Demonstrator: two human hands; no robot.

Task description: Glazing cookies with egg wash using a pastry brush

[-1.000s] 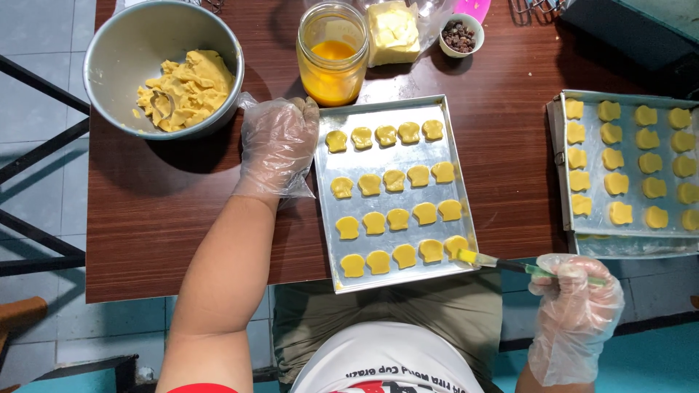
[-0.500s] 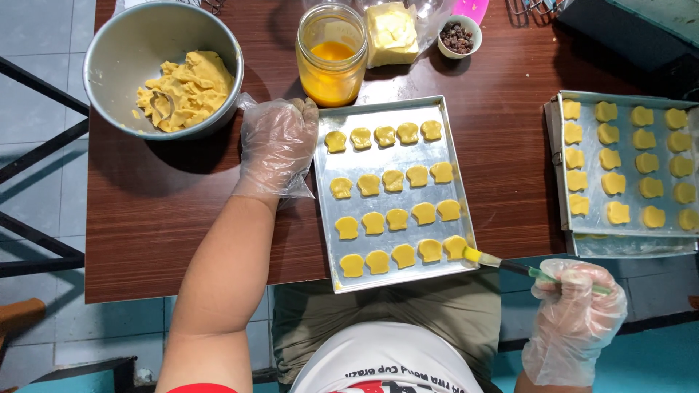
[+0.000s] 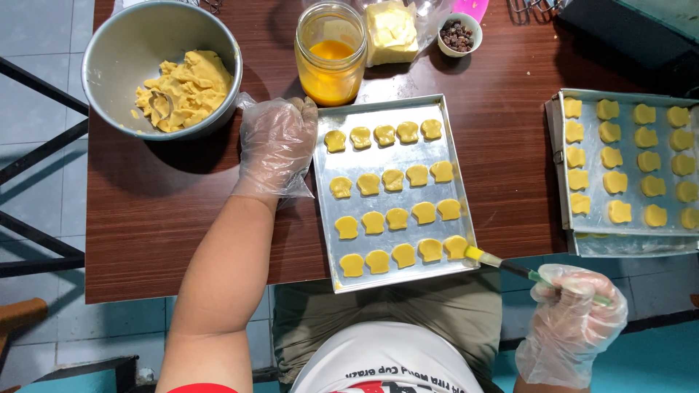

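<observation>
A gloved left hand [image 3: 277,145] is lying flat and holding nothing, touching the left rim of a baking tray [image 3: 455,149] of yellow dough pieces [image 3: 397,218]. The gloved right hand [image 3: 575,316] is gripping a pastry brush [image 3: 510,267], bristles touching the tray's near right corner; bare wooden table [image 3: 510,145] is lying beyond.

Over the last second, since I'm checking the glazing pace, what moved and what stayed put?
The right hand drew the brush slightly back along the near row; its tip now rests at the last cookie by the tray's right edge. Nothing was picked up or released. The left hand stays flat beside the tray; bowl and jar unmoved.
</observation>
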